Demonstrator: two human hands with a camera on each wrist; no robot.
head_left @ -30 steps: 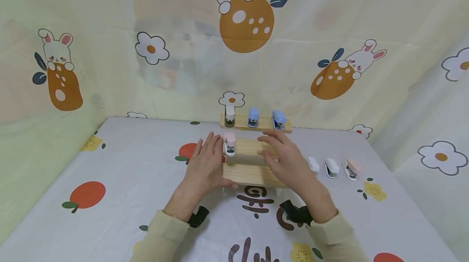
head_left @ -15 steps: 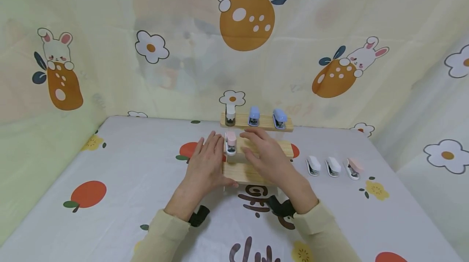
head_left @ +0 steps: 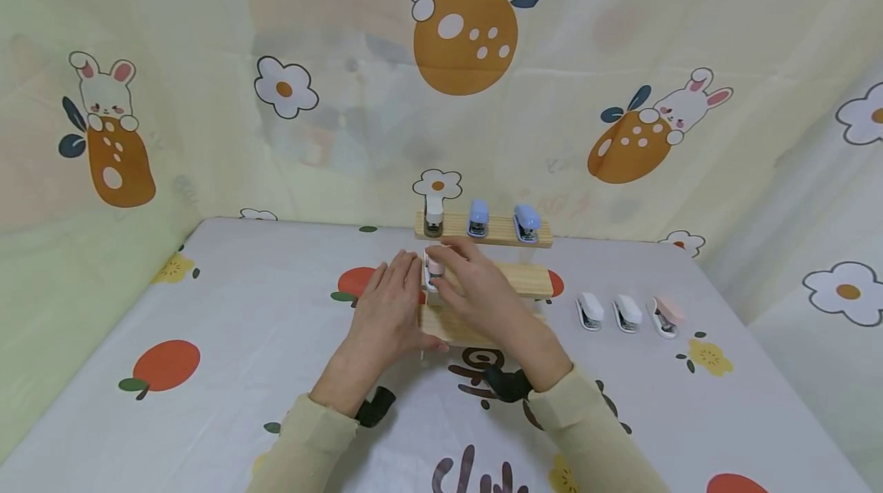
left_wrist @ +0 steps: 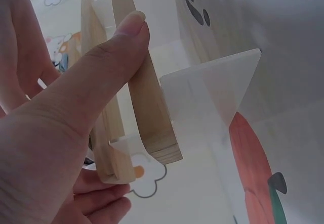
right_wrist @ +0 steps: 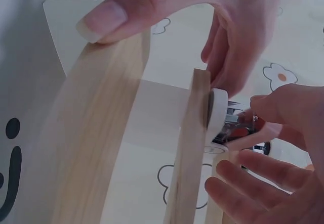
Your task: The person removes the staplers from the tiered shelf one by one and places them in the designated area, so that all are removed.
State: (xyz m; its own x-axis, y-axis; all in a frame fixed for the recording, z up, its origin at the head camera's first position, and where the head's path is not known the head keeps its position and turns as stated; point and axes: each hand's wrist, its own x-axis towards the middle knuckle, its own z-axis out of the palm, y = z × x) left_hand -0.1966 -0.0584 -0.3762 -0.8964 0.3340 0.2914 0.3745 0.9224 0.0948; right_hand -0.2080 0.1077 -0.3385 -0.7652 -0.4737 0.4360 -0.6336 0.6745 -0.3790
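At the left end of the middle board [head_left: 527, 280], a pink stapler [head_left: 434, 269] sits on its base amid the fingers of the right hand [head_left: 483, 292], which reaches across from the right. The step looks like grasping or straightening it; whether that grip is clamped or merely around it, I cannot tell. Moving it further would call for a light, level pinch. The left hand [head_left: 388, 310] lies along the boards' left ends, fingers extended, thumb on the lower board [head_left: 451, 324].

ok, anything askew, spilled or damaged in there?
Nothing stands out. The wooden shelves look intact, the pink stapler on the middle shelf sits upright, and three staplers on the table form a row. No spill visible.
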